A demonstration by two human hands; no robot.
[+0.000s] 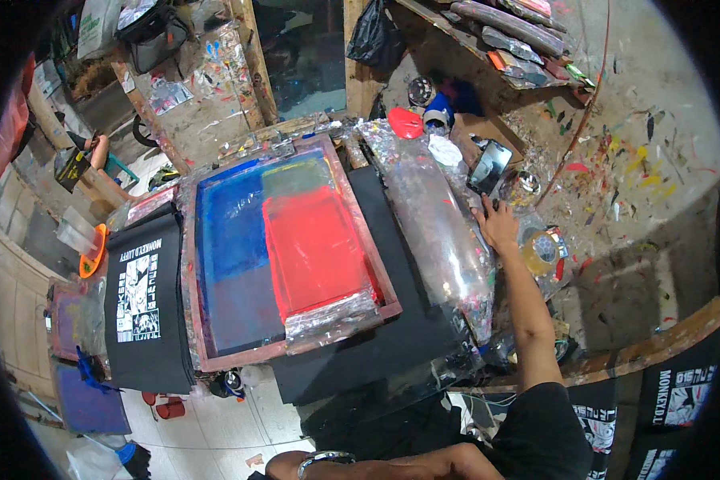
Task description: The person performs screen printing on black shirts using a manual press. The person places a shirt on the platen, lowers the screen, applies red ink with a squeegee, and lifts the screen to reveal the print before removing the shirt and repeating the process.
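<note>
My right hand is stretched out at the right side of the work table, fingers extended and apart, fingertips at the lower edge of a smartphone with a dark screen. My left forearm bends across my body at the bottom edge. A metal band circles its wrist, and the left hand shows only in part, its fingers hidden. In front of me lies a wooden-framed printing screen with blue areas and a red ink-covered rectangle. Black fabric sticks out beneath the screen.
A stack of black printed fabric lies left of the screen. Tape rolls sit beside my right forearm. A red lump and a white crumpled cloth lie behind the plastic-wrapped board. A wooden rail runs at the right.
</note>
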